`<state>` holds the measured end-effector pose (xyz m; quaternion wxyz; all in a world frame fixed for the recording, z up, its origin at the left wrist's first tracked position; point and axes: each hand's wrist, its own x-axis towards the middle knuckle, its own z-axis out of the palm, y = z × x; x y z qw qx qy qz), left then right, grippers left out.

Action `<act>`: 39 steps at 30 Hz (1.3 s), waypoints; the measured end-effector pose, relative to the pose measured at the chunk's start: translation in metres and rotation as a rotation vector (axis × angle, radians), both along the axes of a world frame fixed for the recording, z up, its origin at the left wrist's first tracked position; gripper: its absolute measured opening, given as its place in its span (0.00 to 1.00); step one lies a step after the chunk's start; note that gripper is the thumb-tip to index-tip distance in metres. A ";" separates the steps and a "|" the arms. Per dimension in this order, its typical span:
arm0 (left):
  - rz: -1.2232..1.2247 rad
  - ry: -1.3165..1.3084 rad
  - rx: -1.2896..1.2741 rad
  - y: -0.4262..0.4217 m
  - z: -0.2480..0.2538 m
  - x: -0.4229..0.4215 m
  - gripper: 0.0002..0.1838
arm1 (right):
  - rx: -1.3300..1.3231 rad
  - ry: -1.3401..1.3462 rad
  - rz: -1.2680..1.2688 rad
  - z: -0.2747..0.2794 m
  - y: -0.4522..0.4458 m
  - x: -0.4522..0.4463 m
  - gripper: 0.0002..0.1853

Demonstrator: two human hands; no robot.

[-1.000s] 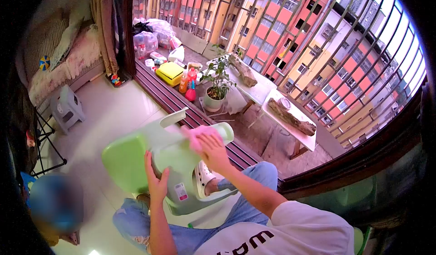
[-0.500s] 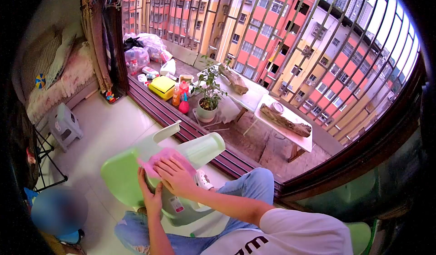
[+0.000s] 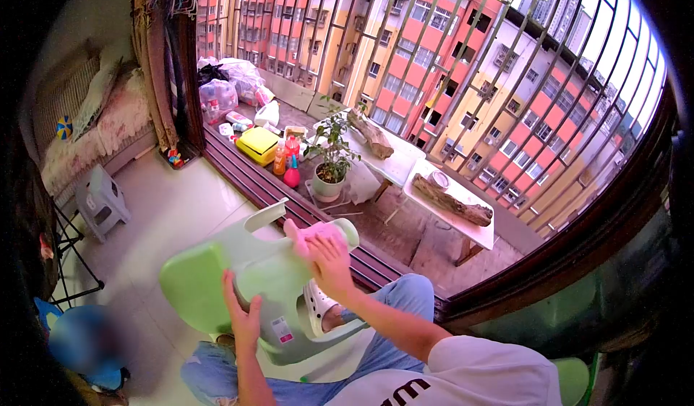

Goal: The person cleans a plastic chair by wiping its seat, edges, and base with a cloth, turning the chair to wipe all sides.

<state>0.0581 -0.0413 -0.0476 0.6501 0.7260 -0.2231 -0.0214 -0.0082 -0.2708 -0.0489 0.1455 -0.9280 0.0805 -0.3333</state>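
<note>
A light green plastic chair (image 3: 271,283) lies tipped over my lap, its broad rounded panel to the left and one leg pointing toward the window track. My left hand (image 3: 244,319) holds the chair's near side, thumb apart from the fingers. A white and pink label (image 3: 282,329) is on the chair close to that hand. Flat on a pink cloth (image 3: 318,234), my right hand (image 3: 331,260) presses it against the chair leg near its end. The cloth covers part of that leg.
Beyond the sliding-door track (image 3: 242,178) stand a potted plant (image 3: 329,187), a yellow box (image 3: 258,144), bottles and bags. Driftwood (image 3: 452,202) lies on a white table (image 3: 473,234). A grey stool (image 3: 103,200) is at left; a blurred blue shape (image 3: 90,341) sits lower left.
My right hand and the pink cloth have slid right, from the chair's middle out along the leg. My left hand stays at the chair's near side, now apart from the cloth.
</note>
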 end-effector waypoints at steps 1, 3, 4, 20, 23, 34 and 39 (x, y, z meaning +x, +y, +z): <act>0.002 0.000 0.000 0.000 0.000 0.000 0.40 | -0.001 0.007 0.000 0.011 0.014 0.003 0.20; 0.005 -0.054 0.087 0.001 0.001 0.001 0.39 | 0.044 0.103 0.120 0.015 0.048 0.010 0.25; 0.005 -0.055 0.090 0.001 -0.003 0.001 0.39 | 0.047 0.102 0.121 0.014 0.066 0.015 0.25; -0.038 -0.028 -0.002 -0.002 -0.007 0.007 0.39 | 0.023 0.034 0.019 0.001 -0.027 -0.012 0.21; -0.003 0.013 0.014 -0.001 -0.011 0.005 0.39 | 0.016 0.012 -0.049 0.006 -0.007 -0.006 0.21; -0.023 -0.046 0.001 0.000 -0.013 0.008 0.39 | 0.036 0.031 0.309 0.022 0.068 0.024 0.25; -0.030 -0.024 -0.012 -0.004 -0.008 0.008 0.39 | -0.076 0.124 0.160 0.007 0.001 0.005 0.22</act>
